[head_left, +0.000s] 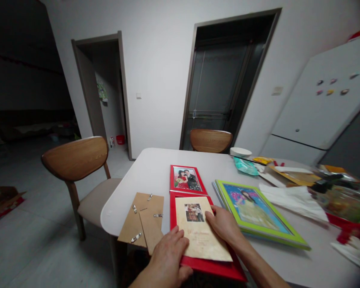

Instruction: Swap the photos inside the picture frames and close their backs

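A cream printed sheet (202,240) with a small photo near its top lies over a red picture frame (204,267). My left hand (169,254) rests on the lower left of the sheet and frame, fingers laid flat and thumb apart. At the sheet's right edge, my right hand (223,224) is closed on it, thumb on top; its other fingertips are partly hidden. Just beyond is a smaller red double-portrait frame (187,179). To the left lie brown backing boards (130,218) with metal clips, one overlapping another and partly under my left forearm.
Green-edged picture frames (261,208) are stacked at right. Past them lie white tissue (292,200), a teal packet (246,166), a white bowl (240,152) and clutter. Wooden chairs (78,158) (211,141) stand left and behind the white table (154,168). A fridge (321,104) is at right.
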Motion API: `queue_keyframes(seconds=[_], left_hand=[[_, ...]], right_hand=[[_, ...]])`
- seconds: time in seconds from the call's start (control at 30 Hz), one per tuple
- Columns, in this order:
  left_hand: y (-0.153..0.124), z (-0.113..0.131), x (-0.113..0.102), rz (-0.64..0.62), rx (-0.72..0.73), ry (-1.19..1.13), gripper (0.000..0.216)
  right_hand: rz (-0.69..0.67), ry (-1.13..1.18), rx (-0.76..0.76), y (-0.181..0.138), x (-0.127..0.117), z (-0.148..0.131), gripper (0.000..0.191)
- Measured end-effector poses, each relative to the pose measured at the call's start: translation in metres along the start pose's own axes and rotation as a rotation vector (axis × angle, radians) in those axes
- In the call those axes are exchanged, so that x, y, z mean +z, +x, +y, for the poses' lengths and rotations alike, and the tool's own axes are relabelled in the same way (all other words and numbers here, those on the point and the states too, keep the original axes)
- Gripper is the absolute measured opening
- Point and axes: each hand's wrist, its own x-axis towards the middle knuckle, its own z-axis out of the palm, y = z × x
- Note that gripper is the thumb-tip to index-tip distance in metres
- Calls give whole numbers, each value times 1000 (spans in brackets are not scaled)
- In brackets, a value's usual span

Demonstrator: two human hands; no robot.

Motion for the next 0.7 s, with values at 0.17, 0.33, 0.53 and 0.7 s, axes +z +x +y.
queue_keyframes(seconds=[0.17, 0.33, 0.53, 0.7], left_hand=[[-1, -4, 4, 31, 37, -8, 53], [-20, -42, -2, 104, -57, 40, 66], [-43, -100, -23, 241, -359, 268, 67], [-42, -121, -19, 360, -292, 312, 50]], right_hand=[[22, -262, 31, -6, 4, -3, 37], [27, -273, 9, -6, 7, -5, 33], [-28, 36, -297, -29, 16, -65, 36], [-113, 58, -488, -55, 47, -126, 41]])
